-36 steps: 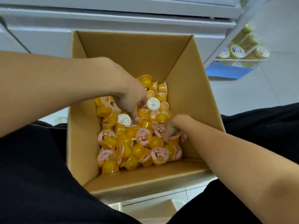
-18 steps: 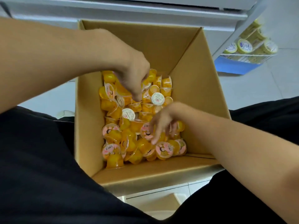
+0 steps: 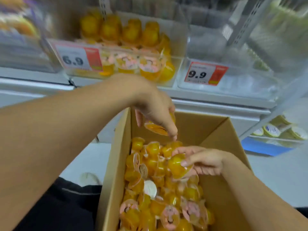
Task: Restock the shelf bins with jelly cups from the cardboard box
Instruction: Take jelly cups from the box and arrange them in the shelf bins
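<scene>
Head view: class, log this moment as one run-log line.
left hand: holds jelly cup above cardboard box | right hand: grips jelly cup | shelf bin: partly stocked

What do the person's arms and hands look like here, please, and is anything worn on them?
Both forearms are bare up to the frame edge: no sleeves, gloves, watch or bracelets show. The left hand and the right hand show no rings, though motion blur hides fine detail. The fingernails that show look short and unpainted. Dark black clothing covers the lap below the left arm.
</scene>
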